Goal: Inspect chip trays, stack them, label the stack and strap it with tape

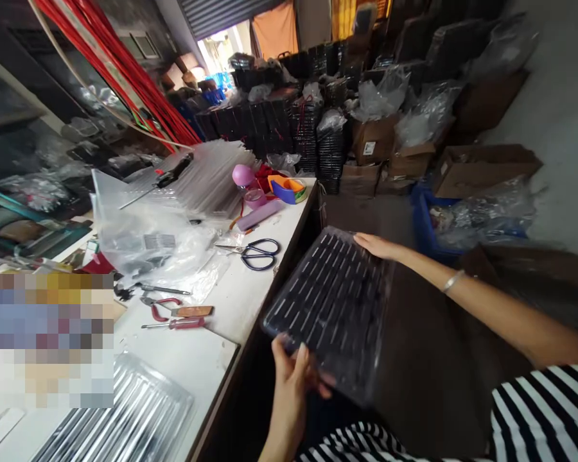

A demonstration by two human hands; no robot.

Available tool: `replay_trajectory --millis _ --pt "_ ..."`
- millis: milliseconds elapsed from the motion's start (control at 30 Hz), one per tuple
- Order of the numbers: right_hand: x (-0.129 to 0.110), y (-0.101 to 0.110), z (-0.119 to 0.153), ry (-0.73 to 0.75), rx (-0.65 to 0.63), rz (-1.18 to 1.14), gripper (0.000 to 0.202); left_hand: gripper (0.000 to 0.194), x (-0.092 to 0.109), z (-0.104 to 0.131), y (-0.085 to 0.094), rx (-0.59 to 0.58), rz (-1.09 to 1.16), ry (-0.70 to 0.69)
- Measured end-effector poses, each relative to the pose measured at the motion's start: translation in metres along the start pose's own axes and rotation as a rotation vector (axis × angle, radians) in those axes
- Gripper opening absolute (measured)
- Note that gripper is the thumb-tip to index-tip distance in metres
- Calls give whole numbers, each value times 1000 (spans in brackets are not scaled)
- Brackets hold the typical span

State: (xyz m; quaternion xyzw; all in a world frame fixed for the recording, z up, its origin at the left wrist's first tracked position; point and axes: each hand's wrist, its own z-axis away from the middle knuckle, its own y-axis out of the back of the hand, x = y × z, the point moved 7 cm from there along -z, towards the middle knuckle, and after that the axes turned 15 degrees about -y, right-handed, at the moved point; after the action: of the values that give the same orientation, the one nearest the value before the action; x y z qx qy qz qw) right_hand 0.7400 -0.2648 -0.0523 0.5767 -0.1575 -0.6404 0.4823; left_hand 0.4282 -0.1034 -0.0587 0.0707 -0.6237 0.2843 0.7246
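A clear plastic tray [330,301] with rows of dark slots is held between my two hands, tilted, just off the right side of the white table. My left hand [293,366] grips its near edge, thumb on top and fingers curled beneath. At the far right corner, my right hand [373,246] holds the rim with its fingers closed on it. Some motion blur softens the tray's right part. Another ribbed clear tray [158,391] with long dark and silvery strips lies on the table at the lower left.
On the white table [221,346] lie scissors [260,254], pliers [161,308], a screwdriver [180,323], a tape dispenser [289,189] and stacked clear trays [216,173]. Cardboard boxes [373,138], a blue crate [421,221] and dark tray stacks [306,131] stand beyond. A blurred-out patch covers the lower left.
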Motion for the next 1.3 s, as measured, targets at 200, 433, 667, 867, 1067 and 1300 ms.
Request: replay_trajectory --millis 200,433,667,867,1067,1300 --pt "24 7 -80 -128 57 278 37 53 -86 -55 -48 43 124 95" --pt "45 -11 -92 -144 86 441 53 47 -107 -64 -42 89 103 141" --pt "52 -13 -92 -158 91 544 72 45 -114 -59 -43 106 147 143" --pt "52 -11 -96 -172 85 564 71 46 -121 -56 -44 62 153 177" --pt "54 -14 -98 -185 90 590 69 52 -128 -57 -44 58 168 192" --pt "38 -12 -91 -155 84 639 52 53 -125 -47 -43 31 74 205"
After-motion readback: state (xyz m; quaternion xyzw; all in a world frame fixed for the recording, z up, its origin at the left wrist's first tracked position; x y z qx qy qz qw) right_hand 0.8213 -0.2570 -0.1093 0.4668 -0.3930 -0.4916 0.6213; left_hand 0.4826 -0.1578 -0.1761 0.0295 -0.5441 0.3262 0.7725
